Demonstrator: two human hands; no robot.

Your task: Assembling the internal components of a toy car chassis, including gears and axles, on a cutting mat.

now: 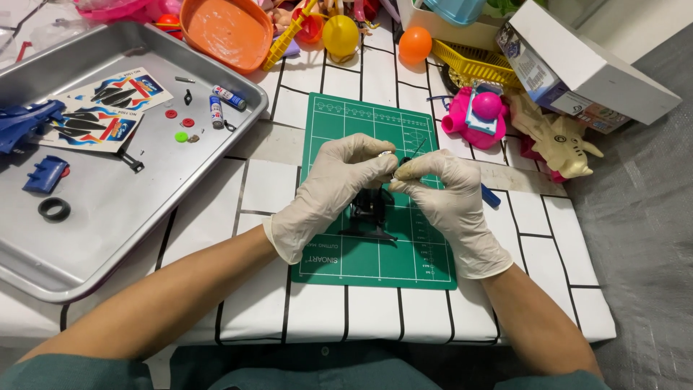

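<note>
Where hands [395, 172] pinch: tray [108, 238] left.

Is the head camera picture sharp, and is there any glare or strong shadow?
Head view: mostly sharp; soft sheen on the grey metal tray; the white-gloved left hand and right hand throw only faint shadows on the green cutting mat; the tiny part they pinch is unclear.

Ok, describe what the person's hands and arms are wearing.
Both the left hand and the right hand wear thin, off-white disposable gloves, wrinkled and ending in loose cuffs just past the wrists. The forearms are bare. Dark teal-green sleeves show at the bottom edge of the view, pushed up near the elbows. No watch or jewellery shows.
</note>
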